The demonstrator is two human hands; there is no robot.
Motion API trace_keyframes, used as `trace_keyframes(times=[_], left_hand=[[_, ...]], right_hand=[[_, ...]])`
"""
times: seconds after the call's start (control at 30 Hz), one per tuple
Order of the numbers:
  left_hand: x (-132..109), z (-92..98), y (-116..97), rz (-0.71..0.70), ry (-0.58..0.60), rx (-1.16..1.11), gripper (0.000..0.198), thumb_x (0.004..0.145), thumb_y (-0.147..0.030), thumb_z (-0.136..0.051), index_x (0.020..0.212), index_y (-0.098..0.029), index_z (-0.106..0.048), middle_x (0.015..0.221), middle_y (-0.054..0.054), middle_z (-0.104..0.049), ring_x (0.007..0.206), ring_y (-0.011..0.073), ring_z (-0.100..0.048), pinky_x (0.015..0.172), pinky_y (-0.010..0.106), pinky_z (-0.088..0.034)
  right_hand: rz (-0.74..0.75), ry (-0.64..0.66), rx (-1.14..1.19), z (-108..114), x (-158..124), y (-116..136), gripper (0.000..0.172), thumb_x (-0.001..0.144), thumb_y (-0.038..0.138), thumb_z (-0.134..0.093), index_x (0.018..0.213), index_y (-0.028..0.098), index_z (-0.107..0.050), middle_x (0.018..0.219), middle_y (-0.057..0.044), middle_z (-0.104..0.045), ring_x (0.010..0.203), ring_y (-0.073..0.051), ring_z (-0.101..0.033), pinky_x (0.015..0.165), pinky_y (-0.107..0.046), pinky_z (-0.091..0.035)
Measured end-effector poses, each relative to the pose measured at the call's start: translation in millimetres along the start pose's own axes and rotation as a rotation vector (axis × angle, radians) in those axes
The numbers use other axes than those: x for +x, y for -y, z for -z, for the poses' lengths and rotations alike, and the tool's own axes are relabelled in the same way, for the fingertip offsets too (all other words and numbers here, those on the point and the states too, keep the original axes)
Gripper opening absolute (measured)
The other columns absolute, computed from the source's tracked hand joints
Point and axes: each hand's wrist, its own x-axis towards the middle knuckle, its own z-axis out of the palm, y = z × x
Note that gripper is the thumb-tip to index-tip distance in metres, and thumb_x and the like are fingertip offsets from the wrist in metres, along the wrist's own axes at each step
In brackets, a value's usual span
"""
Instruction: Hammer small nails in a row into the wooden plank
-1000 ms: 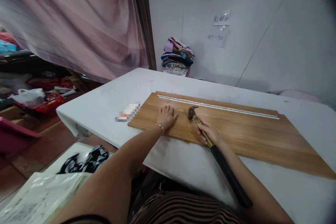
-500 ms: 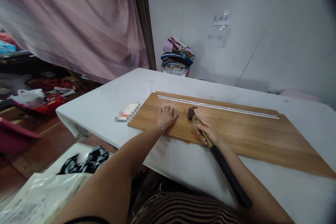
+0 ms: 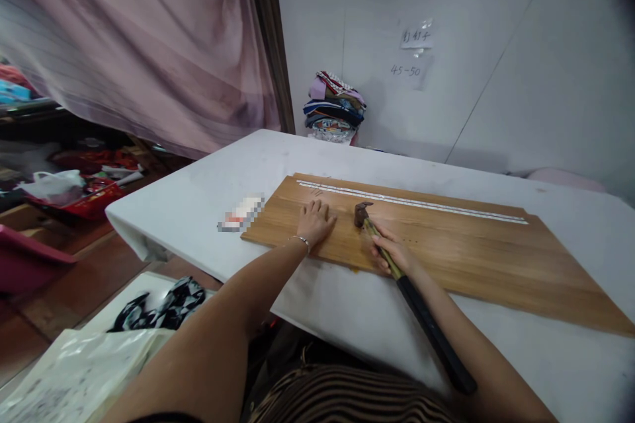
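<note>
Right hand (image 3: pixel 391 251) clamped around the long brown-headed, black-ended claw hammer (image 3: pixel 415 301), its head over the brown wooden board (image 3: pixel 476 244); left hand (image 3: pixel 315 221), fingers spread, on the board. Hammer probably stiff, head-heavy; best held by its black end.

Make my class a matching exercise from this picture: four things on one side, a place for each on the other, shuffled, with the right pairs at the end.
Things
1. Left hand
2. Right hand
3. Wooden board
4. Pile of cloth

Places
A. Around the handle of the hammer
B. Near the wall, past the far edge of the table
C. On the board, towards its left end
D. Lying on the white table

Right pairs: 1-C, 2-A, 3-D, 4-B
</note>
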Motion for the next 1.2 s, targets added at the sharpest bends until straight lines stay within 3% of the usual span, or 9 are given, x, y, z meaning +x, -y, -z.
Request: trace_keyframes(times=[1.2], left_hand=[[-0.2, 2.8, -1.1, 0.021, 0.029, -0.016, 0.031, 0.096, -0.045, -0.046, 0.112, -0.023, -0.061, 0.133, 0.01, -0.057, 0.128, 0.0281, -0.044, 0.107, 0.046, -0.033]], right_hand=[[-0.018, -0.013, 0.001, 0.2, -0.1, 0.8, 0.083, 0.08, 0.041, -0.065, 0.154, 0.023, -0.033, 0.057, 0.009, -0.058, 0.03, -0.006, -0.042, 0.026, -0.015, -0.031]])
